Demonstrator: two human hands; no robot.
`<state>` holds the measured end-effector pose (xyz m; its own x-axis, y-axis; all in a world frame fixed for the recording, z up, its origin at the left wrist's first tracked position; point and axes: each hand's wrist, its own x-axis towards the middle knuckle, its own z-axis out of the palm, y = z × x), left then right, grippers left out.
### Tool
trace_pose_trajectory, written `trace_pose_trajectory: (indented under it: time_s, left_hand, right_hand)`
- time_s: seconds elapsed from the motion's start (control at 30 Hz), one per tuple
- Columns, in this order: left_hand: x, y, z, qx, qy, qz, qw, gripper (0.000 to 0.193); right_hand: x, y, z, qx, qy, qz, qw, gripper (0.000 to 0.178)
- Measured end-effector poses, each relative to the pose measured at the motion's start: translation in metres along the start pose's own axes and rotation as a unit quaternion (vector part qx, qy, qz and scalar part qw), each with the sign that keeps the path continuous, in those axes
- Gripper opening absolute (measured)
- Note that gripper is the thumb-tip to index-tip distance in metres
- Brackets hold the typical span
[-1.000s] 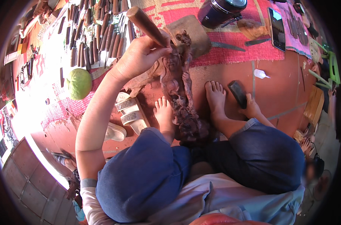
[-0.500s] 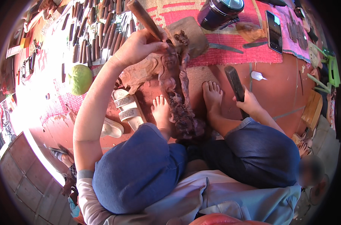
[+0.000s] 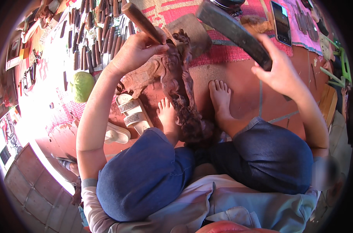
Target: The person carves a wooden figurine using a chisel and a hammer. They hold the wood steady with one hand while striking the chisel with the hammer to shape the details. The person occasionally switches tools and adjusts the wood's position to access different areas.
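A dark reddish-brown wood carving (image 3: 175, 83) with deep relief stands between my bare feet, leaning away from me. My left hand (image 3: 135, 54) is closed round a chisel (image 3: 142, 22) with a round wooden handle, tilted up to the left. The chisel's lower end meets the carving's top, its tip hidden by hand and wood. In my right hand (image 3: 281, 70) is a dark, bar-shaped mallet (image 3: 234, 34), raised to the right of the carving and apart from the chisel. Its end points toward the upper left. A wooden block (image 3: 190, 33) lies behind the carving.
Several wood-handled tools (image 3: 95, 42) lie in rows at upper left, near a green round fruit (image 3: 82, 86). Sandals (image 3: 131, 112) sit by my left foot. At upper right are a phone (image 3: 281, 24) and a dark lidded container (image 3: 227, 4). A green plastic chair (image 3: 343, 68) stands farther right.
My right hand has lifted the mallet from beside my right knee, up and forward toward the chisel's side. My left hand and the chisel have shifted slightly left.
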<state>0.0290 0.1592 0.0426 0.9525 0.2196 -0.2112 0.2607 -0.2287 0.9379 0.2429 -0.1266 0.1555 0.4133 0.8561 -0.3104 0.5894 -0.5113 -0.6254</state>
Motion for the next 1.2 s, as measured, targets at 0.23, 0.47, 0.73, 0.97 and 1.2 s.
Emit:
trace_pose_trajectory:
  time_s: [0.23,0.47,0.73,0.97,1.2]
  left_hand:
    - [-0.004,0.034,0.005,0.049,-0.028,0.001,0.998,0.013]
    - [-0.001,0.030,0.003,0.069,-0.038,0.023,0.997,0.012]
    - [0.000,0.026,0.003,0.114,-0.018,0.049,0.992,0.015]
    - [0.000,0.022,0.008,0.109,0.004,0.063,0.992,0.018]
    - [-0.005,0.024,0.013,0.123,0.016,0.076,0.989,0.019]
  right_hand:
    - [0.019,-0.040,-0.032,-0.087,0.103,-0.131,0.982,0.057]
    - [0.022,-0.035,-0.036,-0.071,0.082,-0.175,0.979,0.055]
    - [0.020,-0.029,-0.031,-0.092,0.107,-0.195,0.971,0.057]
    - [0.028,-0.048,-0.035,-0.086,0.170,-0.262,0.946,0.068]
    - [0.034,-0.084,-0.042,-0.239,0.060,-0.120,0.962,0.075]
